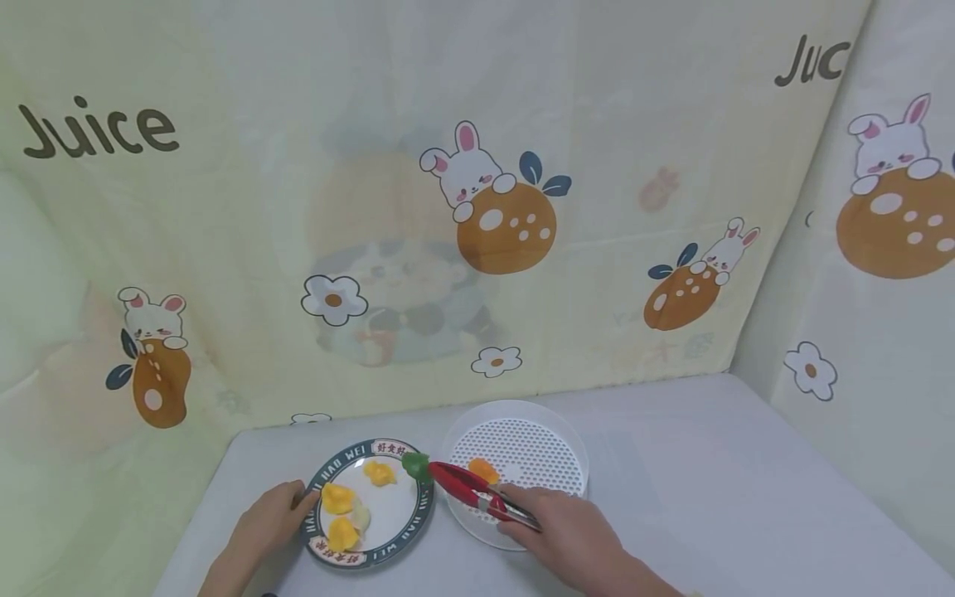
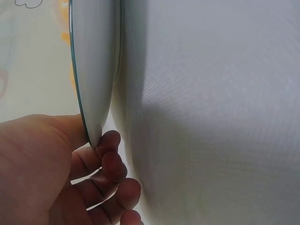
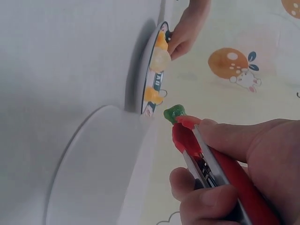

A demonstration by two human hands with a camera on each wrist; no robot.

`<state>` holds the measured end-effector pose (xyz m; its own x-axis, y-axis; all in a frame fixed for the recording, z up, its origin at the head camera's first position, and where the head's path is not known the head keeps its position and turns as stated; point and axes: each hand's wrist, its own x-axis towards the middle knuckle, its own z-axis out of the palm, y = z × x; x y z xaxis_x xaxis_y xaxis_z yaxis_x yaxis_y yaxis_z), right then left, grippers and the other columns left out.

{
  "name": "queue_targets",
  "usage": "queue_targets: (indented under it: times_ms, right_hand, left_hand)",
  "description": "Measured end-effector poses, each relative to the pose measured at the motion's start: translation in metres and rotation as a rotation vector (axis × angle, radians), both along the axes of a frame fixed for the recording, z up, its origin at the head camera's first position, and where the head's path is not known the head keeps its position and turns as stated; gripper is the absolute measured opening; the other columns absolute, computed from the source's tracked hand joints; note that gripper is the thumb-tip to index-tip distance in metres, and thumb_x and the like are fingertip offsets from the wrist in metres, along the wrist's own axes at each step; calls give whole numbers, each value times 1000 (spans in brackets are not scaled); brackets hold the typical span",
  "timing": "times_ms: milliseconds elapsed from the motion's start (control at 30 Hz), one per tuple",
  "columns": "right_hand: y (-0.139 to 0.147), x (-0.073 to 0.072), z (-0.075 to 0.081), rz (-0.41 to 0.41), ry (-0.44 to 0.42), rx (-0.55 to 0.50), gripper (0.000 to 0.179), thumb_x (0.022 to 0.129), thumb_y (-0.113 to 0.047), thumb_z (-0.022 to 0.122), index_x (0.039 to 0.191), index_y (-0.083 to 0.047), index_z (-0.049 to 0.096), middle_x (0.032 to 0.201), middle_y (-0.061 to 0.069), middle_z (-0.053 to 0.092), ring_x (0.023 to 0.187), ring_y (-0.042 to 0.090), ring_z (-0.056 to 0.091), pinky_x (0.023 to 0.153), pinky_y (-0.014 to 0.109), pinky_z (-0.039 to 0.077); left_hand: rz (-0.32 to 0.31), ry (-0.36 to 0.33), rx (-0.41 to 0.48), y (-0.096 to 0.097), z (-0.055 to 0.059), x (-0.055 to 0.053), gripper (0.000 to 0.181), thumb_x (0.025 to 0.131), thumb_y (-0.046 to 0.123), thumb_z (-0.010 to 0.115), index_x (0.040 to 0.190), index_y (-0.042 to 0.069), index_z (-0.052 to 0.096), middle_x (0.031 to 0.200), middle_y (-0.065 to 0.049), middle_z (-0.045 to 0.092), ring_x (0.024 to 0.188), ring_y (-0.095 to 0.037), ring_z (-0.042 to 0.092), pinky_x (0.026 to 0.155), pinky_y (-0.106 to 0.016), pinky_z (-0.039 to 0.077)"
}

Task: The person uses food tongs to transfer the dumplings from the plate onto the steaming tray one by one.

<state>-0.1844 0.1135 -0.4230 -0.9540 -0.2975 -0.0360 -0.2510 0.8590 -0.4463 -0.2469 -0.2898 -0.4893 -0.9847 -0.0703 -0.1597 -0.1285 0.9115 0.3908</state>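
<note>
Above the right edge of a round white plate with a teal lettered rim [image 1: 391, 510], a small glossy green piece [image 1: 416, 467] sits in the tips of red-and-silver metal tongs [image 1: 461, 491]. It lies leftward and ahead of the right hand [image 1: 563, 531] gripping them, along their long axis. The left hand [image 1: 272, 516] pinches the plate's left rim; a round white perforated tray [image 1: 537, 448] stands right of the plate.

Left hand [image 1: 272, 516] and right hand [image 1: 563, 531]: one of each was there.
Tongs [image 1: 461, 485]: I saw one pair.
Plate [image 1: 391, 510]: there was one.
Perforated tray [image 1: 533, 452]: I counted one.
Yellow pieces [image 1: 338, 498]: there were three.
Pale piece [image 1: 361, 517]: I made out one.
Green piece [image 1: 416, 467]: there was one.
Orange piece [image 1: 483, 470]: I saw just one.
Printed rabbits [image 1: 466, 177]: I counted four.
Printed flowers [image 1: 334, 300]: four showed.
</note>
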Motion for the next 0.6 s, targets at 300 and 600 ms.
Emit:
queue_targets:
  times_ms: [300, 600]
  right_hand:
    - [22, 4, 1, -19, 107, -2, 52, 87, -50, 72, 132, -26, 65, 118, -8, 72, 94, 10, 64, 80, 40, 56]
    - [41, -5, 1, -127, 48, 2, 52, 86, -48, 75, 132, -24, 66, 110, -7, 73, 77, 12, 53, 63, 29, 42]
  left_hand:
    - [3, 2, 10, 0, -1, 0, 31, 103, 32, 54, 81, 10, 56, 70, -3, 52, 66, -16, 48, 59, -30, 39]
    - [7, -2, 6, -1, -5, -3, 31, 103, 33, 53, 82, 10, 56, 71, -3, 52, 67, -16, 48, 59, -30, 39]
